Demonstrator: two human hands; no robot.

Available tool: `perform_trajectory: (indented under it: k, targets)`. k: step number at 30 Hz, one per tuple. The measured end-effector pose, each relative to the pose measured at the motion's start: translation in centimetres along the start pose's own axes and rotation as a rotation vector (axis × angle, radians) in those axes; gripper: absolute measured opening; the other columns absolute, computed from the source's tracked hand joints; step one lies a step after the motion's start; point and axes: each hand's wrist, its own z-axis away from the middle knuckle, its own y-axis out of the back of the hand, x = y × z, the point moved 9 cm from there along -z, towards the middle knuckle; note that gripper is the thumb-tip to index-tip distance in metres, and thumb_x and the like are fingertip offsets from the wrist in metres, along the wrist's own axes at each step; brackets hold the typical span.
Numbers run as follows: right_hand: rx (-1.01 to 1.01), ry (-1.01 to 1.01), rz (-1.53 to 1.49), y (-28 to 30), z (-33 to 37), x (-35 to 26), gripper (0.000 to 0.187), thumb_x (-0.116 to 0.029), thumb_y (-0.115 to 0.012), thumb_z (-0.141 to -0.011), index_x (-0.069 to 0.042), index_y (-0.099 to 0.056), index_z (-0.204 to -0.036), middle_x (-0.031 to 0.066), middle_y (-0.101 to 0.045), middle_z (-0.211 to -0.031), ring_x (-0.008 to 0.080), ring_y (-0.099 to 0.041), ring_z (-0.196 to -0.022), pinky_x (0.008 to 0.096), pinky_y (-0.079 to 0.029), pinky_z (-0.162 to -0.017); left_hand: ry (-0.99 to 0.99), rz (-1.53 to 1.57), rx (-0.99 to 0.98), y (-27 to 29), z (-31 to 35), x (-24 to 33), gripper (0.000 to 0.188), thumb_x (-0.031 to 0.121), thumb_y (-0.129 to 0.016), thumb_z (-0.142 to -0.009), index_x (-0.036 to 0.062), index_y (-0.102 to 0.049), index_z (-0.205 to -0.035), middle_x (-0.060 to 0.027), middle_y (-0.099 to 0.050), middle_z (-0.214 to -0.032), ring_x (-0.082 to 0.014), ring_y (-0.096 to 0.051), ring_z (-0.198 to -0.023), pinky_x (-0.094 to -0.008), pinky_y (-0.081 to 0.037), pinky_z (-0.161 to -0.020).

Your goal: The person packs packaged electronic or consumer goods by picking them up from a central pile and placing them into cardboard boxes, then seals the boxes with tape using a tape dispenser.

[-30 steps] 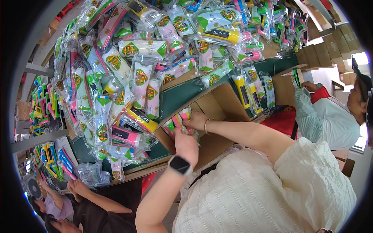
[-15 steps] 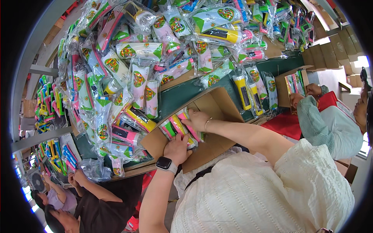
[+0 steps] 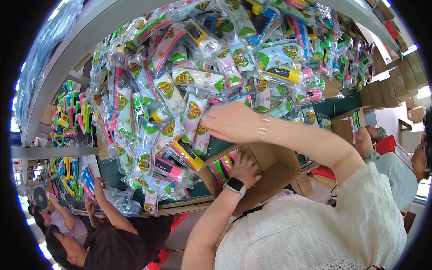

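An open cardboard box (image 3: 274, 162) sits tilted at the table's front edge, before me. Inside it, bagged pink and green plastic items (image 3: 222, 167) stand side by side. My left hand (image 3: 245, 171), wearing a watch, lies on them with its fingers spread. My right hand (image 3: 231, 121) is over the near edge of the heap, fingers stretched to the left and slightly blurred. Its fingertips are at a clear-bagged packet (image 3: 194, 112) with a printed card; whether they touch it is unclear. The exact kind of item is hard to make out.
A large heap of similar bagged packets (image 3: 175, 81) covers the green table (image 3: 335, 105). Co-workers handle items at the left (image 3: 96, 193) and at another box on the right (image 3: 348, 128). Stacked cartons (image 3: 389, 92) stand at the far right. A grey metal frame (image 3: 54, 153) crosses the left side.
My right hand has left the packets in the box and moved up and left to the heap. My left hand stays in the box, its fingers now spread. The whole view has shifted.
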Motion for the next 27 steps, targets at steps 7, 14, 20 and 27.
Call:
perform_trajectory:
  k: [7,14,20,27]
  targets:
    - [-0.044,0.353,0.458,-12.3,-7.7,1.2,0.015,-0.017,-0.053,-0.074,-0.007,-0.058,-0.084,0.0042,-0.056,-0.085,0.0225,-0.055,-0.087,0.0353,-0.043,-0.078,-0.127,-0.001,0.140,-2.3,1.7,-2.4,0.047,0.045,-0.050,-0.083,0.0165,-0.056,-0.119,-0.0063,-0.042,-0.136,-0.0272,-0.018,-0.136,-0.0507,-0.012,-0.110]
    - [-0.093,-0.143,0.212,3.1,2.2,-0.7,0.049,-0.031,-0.064,-0.076,-0.004,-0.049,-0.115,0.0113,-0.056,-0.093,0.0266,-0.058,-0.084,0.0392,-0.048,-0.072,-0.047,-0.053,0.189,-1.3,3.2,-1.8,0.050,0.047,-0.050,-0.083,0.0178,-0.052,-0.124,-0.0054,-0.041,-0.136,-0.0273,-0.019,-0.136,-0.0516,-0.012,-0.110]
    - [-0.620,-0.956,-0.633,-4.7,19.3,-0.4,0.056,-0.050,-0.045,-0.089,0.003,-0.061,-0.095,0.0227,-0.062,-0.095,0.0376,-0.058,-0.090,0.0428,-0.044,-0.081,0.033,-0.010,0.048,-3.5,3.5,-2.5,0.057,0.045,-0.054,-0.082,0.0153,-0.044,-0.130,-0.0048,-0.035,-0.140,-0.0311,-0.018,-0.135,-0.0527,-0.015,-0.108]
    - [0.005,-0.795,-0.259,-16.1,17.2,3.9,0.042,-0.036,-0.040,-0.092,0.002,-0.054,-0.101,0.0279,-0.053,-0.110,0.0404,-0.056,-0.093,0.0458,-0.044,-0.083,-0.009,0.085,0.263,0.1,4.4,-2.4,0.057,0.032,-0.070,-0.072,0.0063,-0.048,-0.117,-0.0134,-0.039,-0.130,-0.0334,-0.029,-0.130,-0.0490,-0.026,-0.106]
